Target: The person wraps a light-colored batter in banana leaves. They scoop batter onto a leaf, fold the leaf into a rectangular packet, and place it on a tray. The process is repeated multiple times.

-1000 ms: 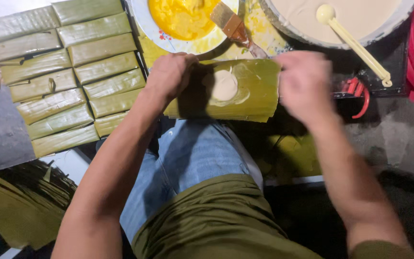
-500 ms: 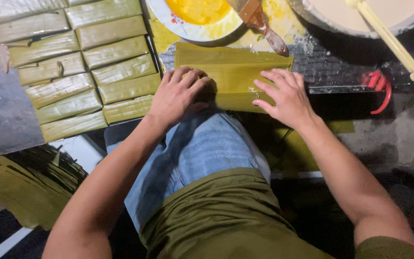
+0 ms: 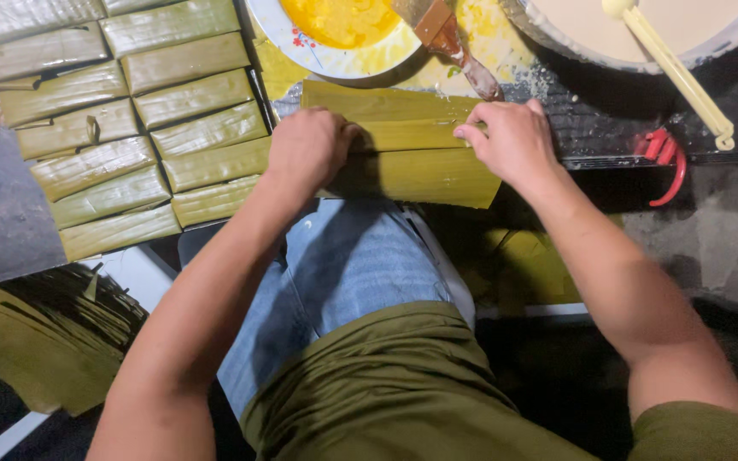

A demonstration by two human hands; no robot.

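Here, a folded banana leaf (image 3: 424, 149) lies in the upper middle of the frame, on a dark surface just past the person's knee. Both hands press on it from above. The left hand (image 3: 307, 147) rests on the leaf's left end with its fingers curled together, knuckles up, so the leaf runs out from beneath them toward the right. The right hand (image 3: 514, 141) sits on the right end, fingers (image 3: 471, 132) close together and pointing left along the top fold; the lower flap of the leaf shows below both hands.

In the upper left of the frame, two rows of finished leaf parcels (image 3: 130, 128) lie side by side, near the left hand but apart from it. Above the leaf, at the top edge, stands a white plate (image 3: 301, 43) holding yellow filling (image 3: 343, 17), with a brush (image 3: 446, 34) lying across its rim just above the right hand. In the upper right sits a large bowl of pale batter (image 3: 694, 26) with a cream ladle (image 3: 676, 72) resting in it. A red handle (image 3: 668, 162) lies right of the right hand. A stack of loose leaves (image 3: 27, 350) lies at lower left.
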